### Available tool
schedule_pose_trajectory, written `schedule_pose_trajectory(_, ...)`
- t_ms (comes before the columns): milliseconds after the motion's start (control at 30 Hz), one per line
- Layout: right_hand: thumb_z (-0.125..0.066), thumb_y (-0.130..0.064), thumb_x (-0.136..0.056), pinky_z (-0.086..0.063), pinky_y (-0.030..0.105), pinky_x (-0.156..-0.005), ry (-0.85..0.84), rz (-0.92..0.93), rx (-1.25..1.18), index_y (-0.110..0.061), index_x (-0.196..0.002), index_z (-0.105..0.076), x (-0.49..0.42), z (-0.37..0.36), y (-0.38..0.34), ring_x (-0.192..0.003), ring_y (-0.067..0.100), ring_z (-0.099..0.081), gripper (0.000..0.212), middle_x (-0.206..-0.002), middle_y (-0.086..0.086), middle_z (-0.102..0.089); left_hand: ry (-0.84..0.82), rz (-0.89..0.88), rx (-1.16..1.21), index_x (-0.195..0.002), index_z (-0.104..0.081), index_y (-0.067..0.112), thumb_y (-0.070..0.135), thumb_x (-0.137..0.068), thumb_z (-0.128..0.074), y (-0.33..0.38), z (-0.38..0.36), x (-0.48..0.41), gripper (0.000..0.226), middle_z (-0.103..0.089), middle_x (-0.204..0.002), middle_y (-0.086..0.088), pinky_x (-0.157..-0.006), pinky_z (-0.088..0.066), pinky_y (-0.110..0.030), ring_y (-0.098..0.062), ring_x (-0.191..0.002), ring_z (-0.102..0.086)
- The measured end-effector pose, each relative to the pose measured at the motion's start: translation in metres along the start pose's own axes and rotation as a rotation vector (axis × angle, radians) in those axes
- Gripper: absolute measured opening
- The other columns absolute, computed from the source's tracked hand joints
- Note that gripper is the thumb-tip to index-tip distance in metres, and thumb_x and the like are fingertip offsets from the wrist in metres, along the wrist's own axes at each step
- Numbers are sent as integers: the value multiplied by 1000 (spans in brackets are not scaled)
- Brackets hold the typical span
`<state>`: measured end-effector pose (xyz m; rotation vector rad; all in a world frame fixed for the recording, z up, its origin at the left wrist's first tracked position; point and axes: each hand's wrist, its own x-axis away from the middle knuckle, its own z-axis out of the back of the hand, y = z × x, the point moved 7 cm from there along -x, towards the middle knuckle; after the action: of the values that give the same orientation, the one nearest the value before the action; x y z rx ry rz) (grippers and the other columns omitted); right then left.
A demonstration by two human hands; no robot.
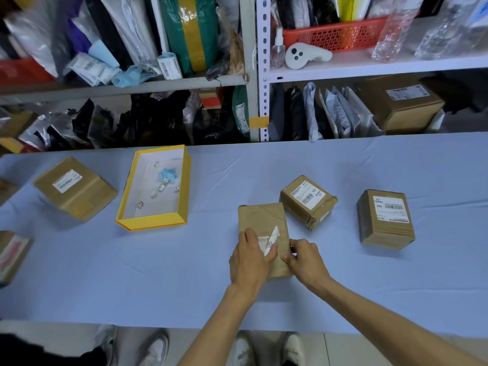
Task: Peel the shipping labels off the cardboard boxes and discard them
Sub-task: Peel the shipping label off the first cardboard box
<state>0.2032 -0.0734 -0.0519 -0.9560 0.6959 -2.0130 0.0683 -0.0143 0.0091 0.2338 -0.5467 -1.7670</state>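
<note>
A small cardboard box (261, 220) lies on the table in front of me. Its white shipping label (269, 240) is torn and partly lifted, one corner curling up. My left hand (250, 262) lies over the label and pinches its peeled part. My right hand (306, 257) grips the box's near right edge and holds it down. Two more labelled boxes stand to the right, one close by (307, 202) and one further off (385, 219). Another labelled box (75, 188) sits far left. The open yellow-rimmed tray (153, 190) holds several crumpled label scraps.
The table carries a light blue cloth (132, 273). A further box (12, 256) pokes in at the left edge. Shelves behind hold parcels, bags, a red basket (338, 35) and a brown box (401, 104). Feet show below the table's front edge.
</note>
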Motion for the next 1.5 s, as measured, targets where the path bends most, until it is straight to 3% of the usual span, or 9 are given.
schedule_pose_trajectory(200,-48,-11,-84,-50,39,-58,27,2,42,-4,-73,-61,1,1,-5,-72,32,-61,18,-74,9,-64,-62,10,-27,-115,-45,10,57,-84,-56,6,-10,0,57,-49,-116,-6,-79,-45,-34,-27,-105,-54)
schedule_pose_trajectory(333,-51,-11,-81,-55,44,-65,14,-6,44,-6,-78,-64,0,-1,-3,-77,28,-63,15,-80,9,-66,-68,-42,-102,-119,-43,11,41,-87,-58,7,-13,0,47,-48,-118,-7,-80,-46,-30,-24,-106,-52)
schedule_pose_trajectory(400,-52,-10,-82,-57,46,-69,13,-9,52,-5,-83,-66,-1,-1,-3,-80,28,-65,15,-83,8,-68,58,-153,-186,-104,-55,13,37,-78,-70,12,-3,0,38,-57,-100,-4,-64,-47,-23,-18,-85,-60)
schedule_pose_trajectory(467,-52,-9,-83,-57,47,-71,12,-7,54,-4,-85,-66,0,-1,-4,-80,28,-65,15,-84,9,-68,98,-275,-254,-78,-62,19,32,-54,-88,18,-2,4,38,-57,-70,2,-39,-36,-16,-11,-52,-56)
schedule_pose_trajectory(533,-53,-11,-83,-57,47,-72,8,-5,52,-6,-86,-67,0,-1,-4,-80,27,-65,15,-84,8,-69,105,-327,-283,-69,-63,20,26,-47,-92,20,-3,4,37,-53,-61,3,-33,-25,-17,-11,-41,-49)
schedule_pose_trajectory(700,-54,-14,-83,-57,47,-71,10,-14,64,-6,-87,-66,-1,-1,-3,-80,28,-64,14,-84,8,-68,75,-317,-230,-63,-58,19,19,-52,-90,17,-1,3,34,-51,-62,4,-38,-17,-17,-12,-39,-41)
schedule_pose_trajectory(900,-55,-15,-84,-57,46,-73,16,-14,73,-8,-90,-66,0,0,-2,-83,27,-63,15,-88,8,-67,-4,-308,24,-78,-60,8,18,-89,-59,3,-5,-5,15,-54,-82,-5,-57,-38,-32,-27,-63,-53)
schedule_pose_trajectory(1067,-57,-13,-85,-57,45,-77,19,-5,28,-6,-94,-69,2,2,-5,-85,26,-65,17,-90,8,-70,-30,-314,95,-79,-60,9,16,-89,-58,1,-5,-7,13,-53,-83,-2,-63,-40,-30,-23,-66,-52)
schedule_pose_trajectory(1500,-60,-11,-85,-57,46,-79,21,41,3,-4,-96,-70,10,6,-9,-87,26,-66,16,-92,10,-71,-53,-325,191,-75,-53,12,16,-89,-59,5,5,-18,16,-49,-78,3,-58,-33,-19,-14,-64,-47)
